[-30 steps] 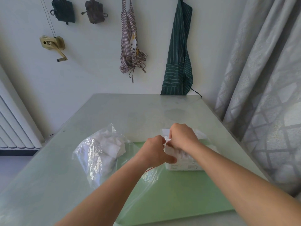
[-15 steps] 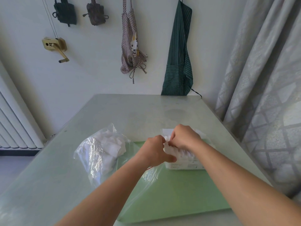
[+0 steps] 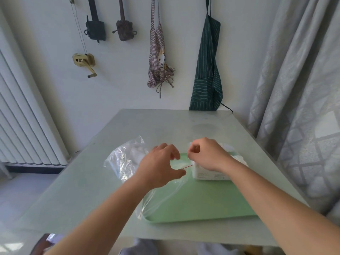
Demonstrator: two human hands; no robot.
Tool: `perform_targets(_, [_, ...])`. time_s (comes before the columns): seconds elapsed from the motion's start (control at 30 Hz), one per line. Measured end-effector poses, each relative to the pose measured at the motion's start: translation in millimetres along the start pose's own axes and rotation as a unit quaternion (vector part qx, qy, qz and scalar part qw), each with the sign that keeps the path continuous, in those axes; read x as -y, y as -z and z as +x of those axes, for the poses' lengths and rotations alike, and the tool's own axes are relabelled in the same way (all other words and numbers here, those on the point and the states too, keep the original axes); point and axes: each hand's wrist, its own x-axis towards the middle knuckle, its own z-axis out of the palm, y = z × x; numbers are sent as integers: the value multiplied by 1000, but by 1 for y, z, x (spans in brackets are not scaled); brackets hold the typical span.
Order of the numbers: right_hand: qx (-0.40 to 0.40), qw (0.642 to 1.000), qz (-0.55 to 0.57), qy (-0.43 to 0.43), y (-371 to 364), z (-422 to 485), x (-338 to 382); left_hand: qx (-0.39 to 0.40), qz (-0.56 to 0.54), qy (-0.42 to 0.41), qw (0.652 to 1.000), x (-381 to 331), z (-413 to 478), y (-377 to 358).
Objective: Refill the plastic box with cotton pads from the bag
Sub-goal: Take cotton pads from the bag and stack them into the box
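Head | left hand (image 3: 160, 166) fingers loose, over crinkly bag (image 3: 121, 161) | right hand (image 3: 207, 155) curled on white box (image 3: 209, 174), grip unclear

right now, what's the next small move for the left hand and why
Probably reach the left hand into the bag for more cotton pads: it is open and empty by the bag, while the right hand is over the plastic box.

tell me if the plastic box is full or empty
Full, or close to it: white cotton pads heap above the rim of the plastic box.
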Motion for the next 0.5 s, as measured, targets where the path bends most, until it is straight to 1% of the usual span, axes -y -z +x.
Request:
perform_targets(0.07, [27, 1000, -7, 0, -5, -7, 7, 14, 49, 26, 998, 7, -11, -1])
perform_targets(0.13, [86, 996, -15, -19, -11, -13, 12, 33, 75, 59, 995, 14, -21, -3])
perform_targets(0.2, [160, 987, -23, -24, -18, -16, 17, 27, 57, 92, 994, 22, -29, -6])
perform_targets(0.27, [196, 980, -26, -2, -30, -21, 25, -18, 11, 122, 992, 30, -37, -5])
perform_targets(0.33, [178, 983, -39, 29, -45, -24, 36, -82, -59, 134, 986, 35, -43, -4])
perform_targets(0.4, [158, 985, -42, 46, -59, -21, 44, -121, -152, 130, 972, 32, -45, -1])
perform_targets(0.5, [139, 989, -28, 48, -79, -7, 48, -117, -257, 110, 953, 23, -48, 5])
